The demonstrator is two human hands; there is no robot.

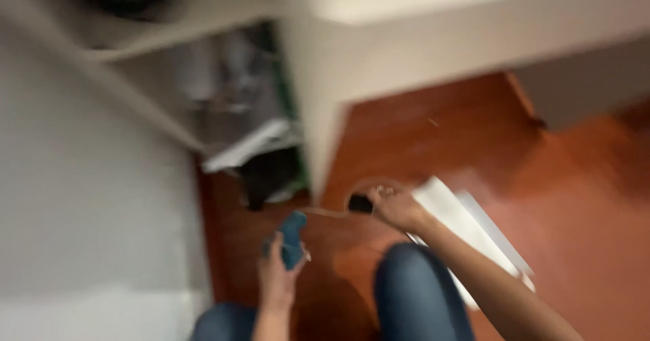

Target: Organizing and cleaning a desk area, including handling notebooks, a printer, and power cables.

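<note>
- The left hand (277,273) is closed around a teal cloth-like object (292,238), held low above the reddish wooden floor (433,145), its long axis running up and away from the person.
- The right hand (395,207) pinches a small dark object (359,204) near the white cabinet (406,50); blur hides what it is and which way it points.
- Judged step: both items are in hand; any next move needs steadier aim.
- White papers (467,222) lie beneath the right forearm.

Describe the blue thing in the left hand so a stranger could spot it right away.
Start at the reddish wooden floor and find the knees in blue jeans at the bottom edge. Just left of them, the left hand holds up a small teal-blue object, the only blue-green thing here; blur hides its details.
</note>
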